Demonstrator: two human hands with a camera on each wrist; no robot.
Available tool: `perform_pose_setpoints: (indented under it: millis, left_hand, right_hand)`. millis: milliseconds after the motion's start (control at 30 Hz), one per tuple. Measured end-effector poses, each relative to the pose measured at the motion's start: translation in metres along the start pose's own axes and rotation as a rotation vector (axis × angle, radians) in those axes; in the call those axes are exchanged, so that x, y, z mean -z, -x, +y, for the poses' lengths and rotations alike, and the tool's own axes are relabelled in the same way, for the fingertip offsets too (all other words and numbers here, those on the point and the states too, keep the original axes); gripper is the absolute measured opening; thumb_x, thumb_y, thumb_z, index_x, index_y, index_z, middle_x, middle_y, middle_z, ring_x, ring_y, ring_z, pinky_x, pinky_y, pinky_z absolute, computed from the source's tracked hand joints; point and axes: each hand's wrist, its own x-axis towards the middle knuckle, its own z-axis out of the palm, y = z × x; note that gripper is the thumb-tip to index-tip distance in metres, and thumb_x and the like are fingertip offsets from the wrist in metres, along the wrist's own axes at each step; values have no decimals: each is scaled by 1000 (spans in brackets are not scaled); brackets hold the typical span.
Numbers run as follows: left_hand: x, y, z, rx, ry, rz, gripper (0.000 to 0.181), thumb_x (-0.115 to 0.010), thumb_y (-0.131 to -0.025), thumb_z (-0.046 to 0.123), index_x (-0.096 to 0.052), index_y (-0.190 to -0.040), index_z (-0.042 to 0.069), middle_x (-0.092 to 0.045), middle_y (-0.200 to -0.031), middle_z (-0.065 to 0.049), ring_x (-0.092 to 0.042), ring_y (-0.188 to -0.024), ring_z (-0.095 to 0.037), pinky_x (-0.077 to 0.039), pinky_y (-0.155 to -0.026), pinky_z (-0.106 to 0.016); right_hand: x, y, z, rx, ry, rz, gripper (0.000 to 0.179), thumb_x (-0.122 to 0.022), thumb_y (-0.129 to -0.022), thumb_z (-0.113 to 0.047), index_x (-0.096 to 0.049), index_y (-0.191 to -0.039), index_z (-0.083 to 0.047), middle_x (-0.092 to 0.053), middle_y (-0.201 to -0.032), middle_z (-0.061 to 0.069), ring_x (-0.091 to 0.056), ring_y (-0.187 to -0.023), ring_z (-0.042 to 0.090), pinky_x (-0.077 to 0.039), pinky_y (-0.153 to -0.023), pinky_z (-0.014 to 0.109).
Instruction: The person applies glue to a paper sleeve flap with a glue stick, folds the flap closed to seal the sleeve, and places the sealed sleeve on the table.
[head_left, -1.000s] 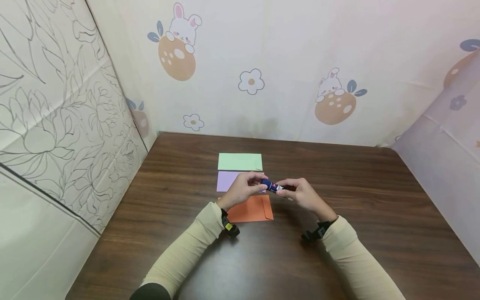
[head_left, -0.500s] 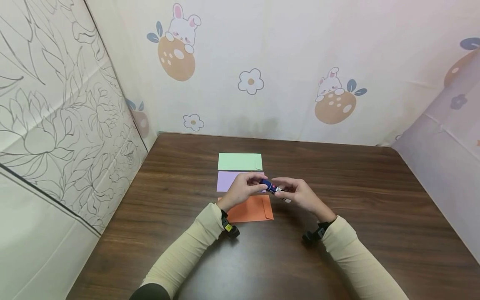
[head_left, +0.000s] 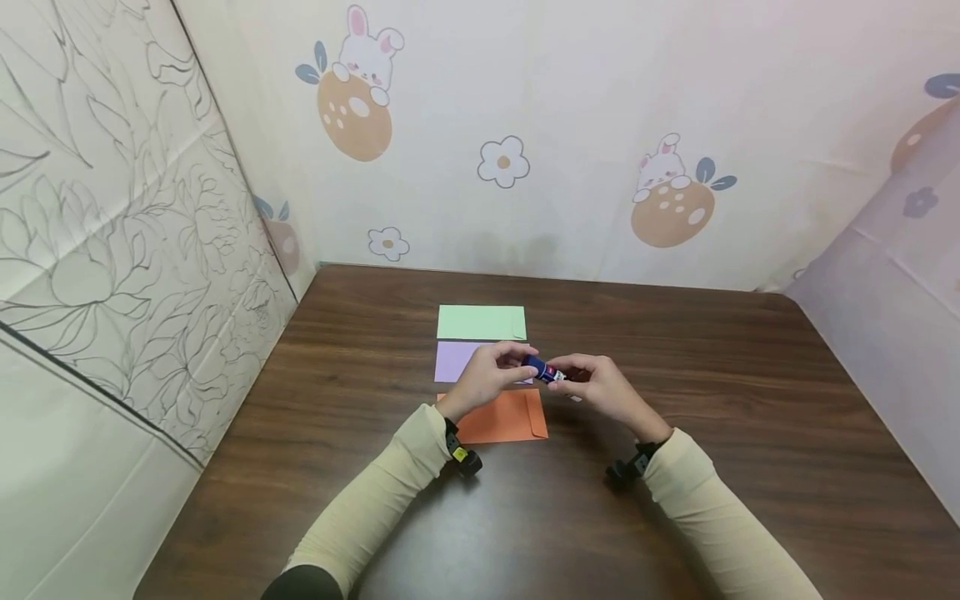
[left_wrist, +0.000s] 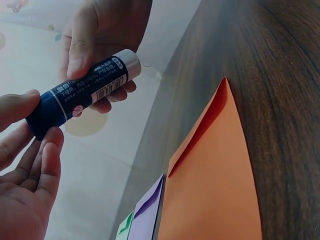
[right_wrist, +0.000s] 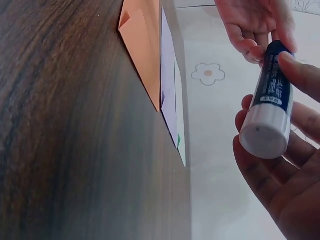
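A glue stick (head_left: 546,370) with a dark blue cap and body and a white base is held tilted above the table between both hands. The left hand (head_left: 483,382) pinches its blue cap end between thumb and fingers. Around the lower body, near the white base (right_wrist: 265,132), the right hand (head_left: 609,390) grips with thumb and fingers. In the left wrist view a barcode and white print show on the glue stick (left_wrist: 95,89). Cap and body sit together without a visible gap. Beneath the left hand lie an orange envelope (head_left: 501,418) and a purple envelope (head_left: 454,362), both partly covered.
A light green envelope (head_left: 480,322) lies behind the purple one, making a column on the dark wooden table (head_left: 712,367). A patterned wall covering (head_left: 570,100) rises behind the table's back edge, and another panel (head_left: 135,217) stands along the left.
The right fingers have shifted slightly along the glue stick, and its tilt varies a little. The left hand stays at the cap. The envelopes have not moved.
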Motion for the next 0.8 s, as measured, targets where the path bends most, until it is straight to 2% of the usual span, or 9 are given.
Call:
perform_pose_setpoints:
  millis: [167, 267, 567, 800]
  left_hand:
    - [0, 0, 2, 5, 1, 11, 33, -72, -89, 15, -67, -119, 2, -68, -104, -15, -62, -83, -13, -53, -75, -21]
    - [1, 0, 2, 13, 10, 17, 32, -72, -88, 15, -68, -118, 3, -68, -104, -15, -62, -82, -11, -53, -75, -21]
    - [4, 2, 2, 4, 28, 25, 32, -71, -89, 13, -66, -119, 1, -68, -107, -16, -62, -84, -11, -53, -75, -21]
    - [7, 2, 2, 0, 48, 31, 31, -70, -89, 12, -66, -118, 2, -68, -110, -17, -65, -84, -13, -55, -74, -21]
  right_hand:
    - [3, 5, -28, 17, 45, 0, 28, -71, -87, -4, -67, -113, 4, -68, -95, 19, -55, -70, 21, -50, -56, 23]
    - [4, 5, -32, 18, 67, -5, 27, -71, -87, -3, -68, -113, 4, -68, -94, 19, -55, -69, 21, -50, -56, 22]
    - [-2, -7, 4, 41, 65, 1, 28, -71, -87, -6, -69, -115, -1, -69, -95, 15, -55, -70, 16, -49, -56, 23]
    - [0, -7, 10, 58, 51, 15, 28, -75, -86, -19, -71, -112, -8, -68, -92, 9, -56, -70, 17, -50, -56, 25]
